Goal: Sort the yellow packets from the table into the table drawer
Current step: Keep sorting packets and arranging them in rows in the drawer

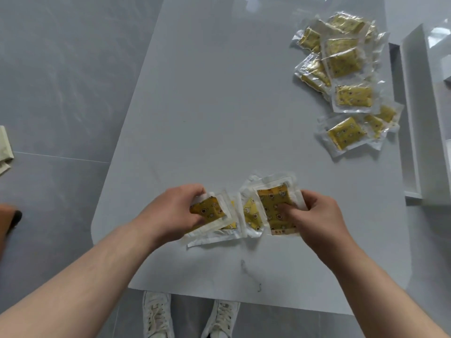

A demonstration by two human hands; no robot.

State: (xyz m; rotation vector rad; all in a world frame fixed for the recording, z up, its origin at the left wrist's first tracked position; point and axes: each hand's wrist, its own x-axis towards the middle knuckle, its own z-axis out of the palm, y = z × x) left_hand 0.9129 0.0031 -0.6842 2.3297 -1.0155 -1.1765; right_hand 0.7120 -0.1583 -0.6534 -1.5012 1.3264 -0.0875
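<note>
Two small stacks of yellow packets in clear wrap sit at the near end of a pale grey surface (219,106), one in each of a person's bare hands. The left hand (175,211) grips the left stack (211,213), with its fingers curled round the stack's left side. The right hand (314,215) grips the right stack (273,203), with the thumb pressed on the yellow face of the top packet and the fingers curled round its right edge. The two stacks meet in the middle, where their clear edges overlap and fan out. It is not possible to tell whether they rest on the surface or are held just above it.

Well apart from the hands, at the far right of the surface, lies a loose pile (341,76) of the same packets. They overlap at different angles, and the pile reaches the surface's right edge. Just beside the pile, to its right, a white drawer (412,106) stands pulled open. Its long wall runs along that edge, and the frame cuts off most of its inside.

Around the surface is a grey tiled floor (48,69). Two white shoes (156,313) show below the near edge. A pale folded cloth (5,147) lies at the left border of the view.
</note>
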